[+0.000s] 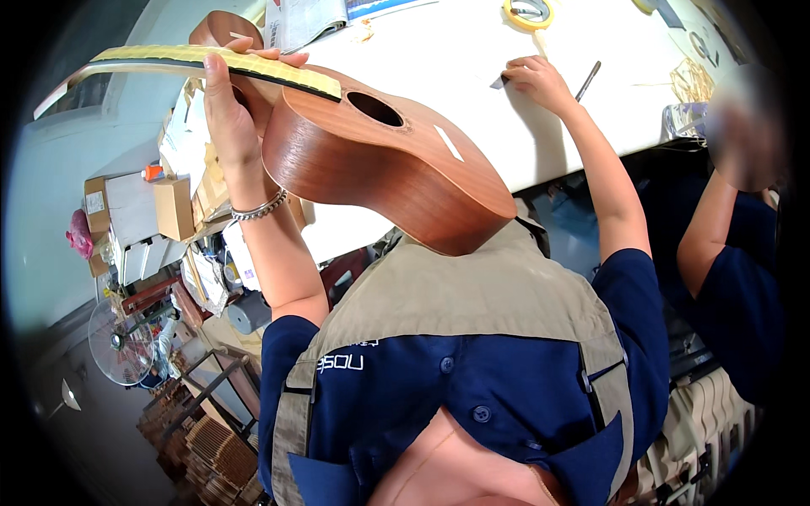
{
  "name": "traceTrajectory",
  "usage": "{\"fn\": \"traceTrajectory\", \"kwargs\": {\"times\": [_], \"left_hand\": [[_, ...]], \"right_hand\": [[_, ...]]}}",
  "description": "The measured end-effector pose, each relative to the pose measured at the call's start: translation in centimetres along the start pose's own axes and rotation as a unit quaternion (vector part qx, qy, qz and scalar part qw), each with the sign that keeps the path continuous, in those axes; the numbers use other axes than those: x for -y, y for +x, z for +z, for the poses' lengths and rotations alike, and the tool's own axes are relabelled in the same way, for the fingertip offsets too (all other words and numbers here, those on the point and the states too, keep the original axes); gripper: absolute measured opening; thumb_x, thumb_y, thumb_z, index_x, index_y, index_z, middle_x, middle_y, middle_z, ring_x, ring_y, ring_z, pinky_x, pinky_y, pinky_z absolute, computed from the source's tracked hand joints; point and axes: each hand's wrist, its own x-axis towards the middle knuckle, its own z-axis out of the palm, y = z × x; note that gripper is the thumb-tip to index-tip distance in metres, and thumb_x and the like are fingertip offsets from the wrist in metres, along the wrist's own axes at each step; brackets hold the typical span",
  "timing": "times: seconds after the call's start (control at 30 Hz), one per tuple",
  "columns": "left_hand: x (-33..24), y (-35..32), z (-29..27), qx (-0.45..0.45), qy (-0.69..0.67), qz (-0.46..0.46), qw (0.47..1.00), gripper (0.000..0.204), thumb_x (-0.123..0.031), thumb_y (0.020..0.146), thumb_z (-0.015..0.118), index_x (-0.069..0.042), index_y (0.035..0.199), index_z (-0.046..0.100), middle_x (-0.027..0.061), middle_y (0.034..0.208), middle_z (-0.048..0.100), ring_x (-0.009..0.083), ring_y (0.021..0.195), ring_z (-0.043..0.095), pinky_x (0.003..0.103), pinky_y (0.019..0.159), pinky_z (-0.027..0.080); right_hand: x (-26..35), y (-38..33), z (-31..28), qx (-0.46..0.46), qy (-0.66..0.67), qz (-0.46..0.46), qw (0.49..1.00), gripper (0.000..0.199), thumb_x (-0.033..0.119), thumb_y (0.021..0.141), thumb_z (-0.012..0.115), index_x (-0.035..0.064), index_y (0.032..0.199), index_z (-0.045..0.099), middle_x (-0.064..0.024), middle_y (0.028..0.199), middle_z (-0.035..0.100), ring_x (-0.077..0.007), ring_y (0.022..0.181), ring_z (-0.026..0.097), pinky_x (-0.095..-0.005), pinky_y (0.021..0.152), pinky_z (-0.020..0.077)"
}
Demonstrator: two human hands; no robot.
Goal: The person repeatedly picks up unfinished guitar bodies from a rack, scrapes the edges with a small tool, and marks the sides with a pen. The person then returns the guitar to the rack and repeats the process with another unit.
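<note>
My left hand [229, 105] is wrapped round the neck of a brown wooden ukulele [380, 181], near where the neck joins the body. The ukulele slants across in front of me, its lower end against my apron. Yellow masking tape [211, 57] covers the fretboard, and a pale strip [448, 143] lies on the top beyond the sound hole. Over the white table [472, 67], my right hand [540, 82] has its fingers closed on a small dark flat piece, mostly hidden. A dark pen-like tool [589, 80] lies just right of that hand.
A yellow tape roll [529, 13] with small items inside sits at the table's far side. Behind the ukulele neck is another brown instrument body [221, 29], with newspaper [304, 24] beside it. A co-worker's arm [707, 223] is at right. Cardboard boxes [173, 209] and a fan [121, 341] stand left.
</note>
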Motion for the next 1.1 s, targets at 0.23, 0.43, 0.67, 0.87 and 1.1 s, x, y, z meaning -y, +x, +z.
{"fn": "traceTrajectory", "kwargs": {"times": [0.23,0.43,0.67,0.87,1.1], "left_hand": [[1.5,-0.2,-0.4,0.016,0.01,-0.02,1.0,0.056,-0.05,0.093,0.028,0.001,0.108,0.047,0.0165,0.092,0.061,0.0359,0.089,0.062,0.043,0.085,0.048],[0.9,-0.8,1.3,0.015,0.019,-0.024,0.999,0.053,-0.047,0.095,0.025,0.0,0.108,0.045,0.016,0.09,0.06,0.0377,0.087,0.062,0.045,0.082,0.05],[0.5,-2.3,2.1,-0.007,-0.001,-0.028,1.0,0.046,-0.042,0.095,0.033,0.001,0.106,0.045,0.0148,0.085,0.059,0.0339,0.081,0.064,0.041,0.074,0.053],[-0.7,-2.9,3.0,-0.045,-0.003,-0.03,0.999,0.042,-0.039,0.094,0.038,0.001,0.105,0.044,0.014,0.084,0.059,0.0285,0.078,0.065,0.035,0.069,0.054],[-1.7,-3.7,3.6,-0.046,-0.023,-0.013,0.999,0.04,-0.037,0.095,0.038,0.001,0.106,0.042,0.0158,0.083,0.06,0.0267,0.078,0.064,0.032,0.069,0.053]], "right_hand": [[0.8,-0.6,0.0,0.046,-0.18,-0.065,0.98,0.007,0.01,0.073,0.059,0.0118,0.079,0.057,-0.0015,0.076,0.054,-0.0177,0.081,0.054,-0.031,0.077,0.0419],[4.6,3.2,-0.6,-0.025,0.06,0.159,0.985,0.008,0.009,0.087,0.047,0.0013,0.088,0.048,-0.0109,0.083,0.052,-0.0232,0.074,0.058,-0.0327,0.067,0.0468],[18.9,10.7,-10.5,-0.024,0.293,0.082,0.952,0.019,0.015,0.088,0.052,0.0115,0.106,0.051,-0.008,0.068,0.059,-0.0221,0.06,0.058,-0.032,0.058,0.0449],[22.9,12.8,-12.1,-0.142,0.183,-0.113,0.966,0.02,0.014,0.077,0.061,0.0157,0.096,0.057,-0.0019,0.064,0.058,-0.0188,0.056,0.059,-0.0279,0.048,0.0451],[25.1,13.0,-13.9,-0.129,0.085,-0.139,0.978,0.019,0.009,0.066,0.065,0.0076,0.085,0.064,-0.0027,0.077,0.062,-0.0176,0.067,0.059,-0.0257,0.056,0.0472]]}}
